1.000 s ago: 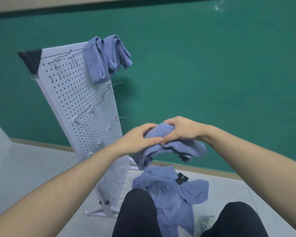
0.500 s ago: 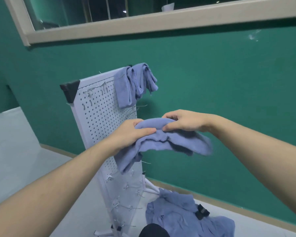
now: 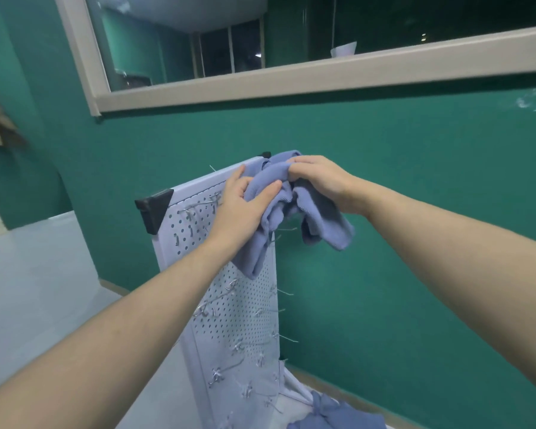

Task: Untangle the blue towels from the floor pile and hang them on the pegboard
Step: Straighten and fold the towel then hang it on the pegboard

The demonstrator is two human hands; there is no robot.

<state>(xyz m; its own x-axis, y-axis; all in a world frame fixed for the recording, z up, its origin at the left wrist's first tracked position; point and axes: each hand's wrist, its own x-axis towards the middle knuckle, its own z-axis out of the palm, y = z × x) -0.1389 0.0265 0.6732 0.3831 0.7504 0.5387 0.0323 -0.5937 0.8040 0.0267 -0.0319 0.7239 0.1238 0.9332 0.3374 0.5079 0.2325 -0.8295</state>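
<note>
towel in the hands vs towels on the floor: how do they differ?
The held towel is up at the top edge of the pegboard; the floor pile lies low by its base. The held towel is gripped by the left hand and the right hand; the floor pile is touched by nothing. The held towel hangs in folds with both ends drooping; the floor pile is crumpled flat. Both are the same blue cloth.

The pegboard (image 3: 229,320) stands before the wall (image 3: 399,181). Towels (image 3: 291,205) hang over its top edge. More towels (image 3: 334,413) lie on the floor at its right foot.
</note>
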